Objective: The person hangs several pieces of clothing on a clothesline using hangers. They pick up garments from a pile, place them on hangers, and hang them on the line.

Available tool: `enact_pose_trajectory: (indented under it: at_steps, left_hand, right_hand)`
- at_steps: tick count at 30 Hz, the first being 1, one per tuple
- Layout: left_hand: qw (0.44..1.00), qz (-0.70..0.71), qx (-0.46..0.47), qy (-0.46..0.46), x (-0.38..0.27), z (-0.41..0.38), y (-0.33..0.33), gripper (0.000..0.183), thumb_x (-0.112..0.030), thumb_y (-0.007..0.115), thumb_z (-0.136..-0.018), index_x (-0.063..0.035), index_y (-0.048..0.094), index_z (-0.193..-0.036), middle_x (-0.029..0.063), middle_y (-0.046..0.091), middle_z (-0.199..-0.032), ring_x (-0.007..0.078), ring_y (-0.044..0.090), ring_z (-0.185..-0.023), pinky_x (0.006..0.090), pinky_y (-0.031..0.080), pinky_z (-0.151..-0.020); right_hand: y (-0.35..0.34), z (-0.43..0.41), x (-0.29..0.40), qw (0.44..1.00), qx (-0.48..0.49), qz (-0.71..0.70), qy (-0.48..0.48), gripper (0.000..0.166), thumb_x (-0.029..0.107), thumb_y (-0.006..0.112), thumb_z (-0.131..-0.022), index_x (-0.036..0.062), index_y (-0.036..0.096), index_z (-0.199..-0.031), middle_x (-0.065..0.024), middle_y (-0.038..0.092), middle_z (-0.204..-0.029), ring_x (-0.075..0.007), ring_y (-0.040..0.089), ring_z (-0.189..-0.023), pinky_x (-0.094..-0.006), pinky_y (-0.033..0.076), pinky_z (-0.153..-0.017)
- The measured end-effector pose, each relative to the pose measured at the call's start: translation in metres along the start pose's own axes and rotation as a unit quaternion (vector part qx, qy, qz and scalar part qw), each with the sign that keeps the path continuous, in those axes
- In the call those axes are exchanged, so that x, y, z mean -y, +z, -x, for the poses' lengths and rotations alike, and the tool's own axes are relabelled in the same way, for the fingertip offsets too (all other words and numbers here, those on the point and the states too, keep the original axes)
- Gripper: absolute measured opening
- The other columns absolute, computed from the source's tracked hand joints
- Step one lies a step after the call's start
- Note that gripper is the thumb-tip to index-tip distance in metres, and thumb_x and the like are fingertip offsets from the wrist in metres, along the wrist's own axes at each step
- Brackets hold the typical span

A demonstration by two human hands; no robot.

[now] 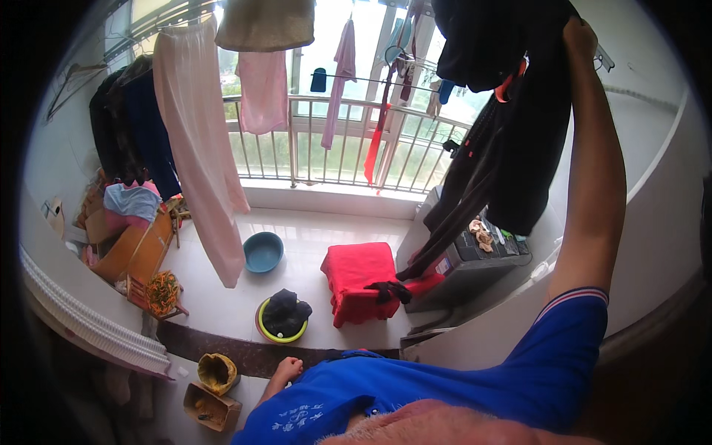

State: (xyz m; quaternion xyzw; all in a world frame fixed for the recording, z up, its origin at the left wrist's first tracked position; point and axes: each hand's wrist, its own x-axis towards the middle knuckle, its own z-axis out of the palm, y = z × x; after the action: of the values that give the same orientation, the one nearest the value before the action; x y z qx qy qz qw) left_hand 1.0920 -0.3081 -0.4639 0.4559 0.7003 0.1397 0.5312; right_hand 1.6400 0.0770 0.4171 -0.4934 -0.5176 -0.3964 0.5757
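Observation:
My right hand [581,39] is raised at the upper right, its fingers closed on the upper edge of a dark hanging garment [528,139]. Other dark clothes hang beside it. My left hand [290,368] is low in front of my body, its fingers curled with nothing seen in them. Beyond it a dark cloth [285,314] lies in a lime-green basin [303,332] on the floor. A long pale pink garment [194,133] hangs at the left, and a beige garment [266,25] at the top.
A stool or box under a red cloth [359,261] stands on the floor near a grey washing machine [461,278]. A blue-green basin [263,252] sits farther back. At the left are a small stool [139,297], a lined bin [217,374] and a cardboard box [225,410]. A metal railing [292,144] crosses before the windows.

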Motion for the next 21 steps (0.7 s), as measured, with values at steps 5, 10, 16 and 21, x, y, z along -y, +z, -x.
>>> enact_pose_trajectory:
  at_steps: [5,10,16,21]
  left_hand:
    - [0.996,0.049,0.023,0.068,-0.022,-0.062,0.017,0.034,-0.028,0.06,-0.092,0.0015,0.069,-0.105,0.012,0.073,-0.087,0.0202,0.071,-0.08,0.0327,0.055,-0.076]
    - [0.986,0.026,-0.023,0.164,-0.095,-0.064,0.001,0.048,-0.033,0.063,-0.092,0.0038,0.06,-0.124,0.0163,0.073,-0.096,0.0255,0.071,-0.09,0.0353,0.054,-0.083]
    - [0.966,-0.031,-0.055,0.251,-0.19,-0.039,-0.036,0.048,-0.03,0.062,-0.092,0.0052,0.059,-0.124,0.0206,0.071,-0.105,0.0273,0.07,-0.099,0.035,0.053,-0.089]
    - [0.968,-0.007,-0.011,0.251,-0.238,-0.023,-0.044,0.047,-0.024,0.059,-0.093,0.0061,0.054,-0.129,0.0195,0.071,-0.107,0.026,0.069,-0.1,0.034,0.053,-0.088]
  right_hand:
    - [-0.018,0.038,0.003,0.994,0.081,0.052,-0.043,0.04,0.03,0.043,-0.097,-0.0036,0.064,-0.107,-0.0315,0.066,-0.105,-0.0496,0.062,-0.104,-0.0542,0.049,-0.092]
    - [-0.038,0.173,0.028,0.963,0.203,0.157,-0.088,0.031,0.024,0.047,-0.1,-0.0001,0.06,-0.115,-0.0295,0.068,-0.1,-0.0462,0.066,-0.095,-0.0528,0.053,-0.085]
    - [-0.055,0.244,0.035,0.93,0.273,0.214,-0.122,0.031,0.022,0.053,-0.097,0.0002,0.059,-0.118,-0.0219,0.07,-0.085,-0.0396,0.07,-0.083,-0.0496,0.057,-0.075]
    - [-0.057,0.29,0.005,0.919,0.336,0.181,-0.097,0.03,0.019,0.058,-0.094,0.001,0.061,-0.117,-0.0217,0.07,-0.09,-0.0392,0.07,-0.086,-0.0483,0.057,-0.076]
